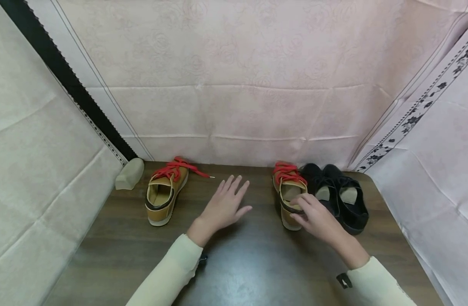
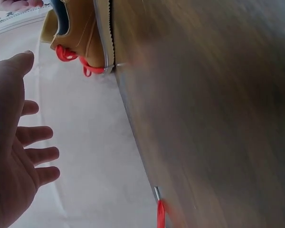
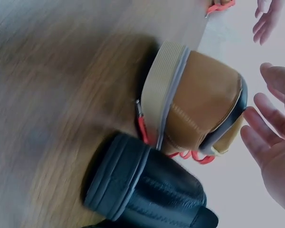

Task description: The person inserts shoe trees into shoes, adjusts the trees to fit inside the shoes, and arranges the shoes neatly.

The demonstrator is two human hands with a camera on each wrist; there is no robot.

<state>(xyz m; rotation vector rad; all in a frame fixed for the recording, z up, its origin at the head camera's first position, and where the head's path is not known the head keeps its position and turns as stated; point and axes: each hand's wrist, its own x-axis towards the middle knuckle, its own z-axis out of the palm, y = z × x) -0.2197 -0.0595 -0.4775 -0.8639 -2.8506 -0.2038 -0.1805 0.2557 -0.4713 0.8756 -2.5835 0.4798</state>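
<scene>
A tan shoe (image 1: pixel 290 195) with red laces stands upright right of centre. My right hand (image 1: pixel 316 216) hovers at its heel, fingers loosely bent; in the right wrist view the fingertips (image 3: pixel 251 116) come close to the dark collar, and I cannot tell whether they touch. The matching tan shoe (image 1: pixel 166 193) stands on the left, a red lace end trailing to its right. Between the two shoes my left hand (image 1: pixel 224 204) is spread above the surface, holding nothing. The left wrist view shows its fingers (image 2: pixel 38 135) apart.
A pair of black shoes (image 1: pixel 346 199) stands just right of the right tan shoe. A cream rounded piece (image 1: pixel 129 174) sits at the far left by the cloth wall. Pale patterned cloth (image 1: pixel 234 110) closes off the back and sides of the brown wooden surface (image 1: pixel 249 272).
</scene>
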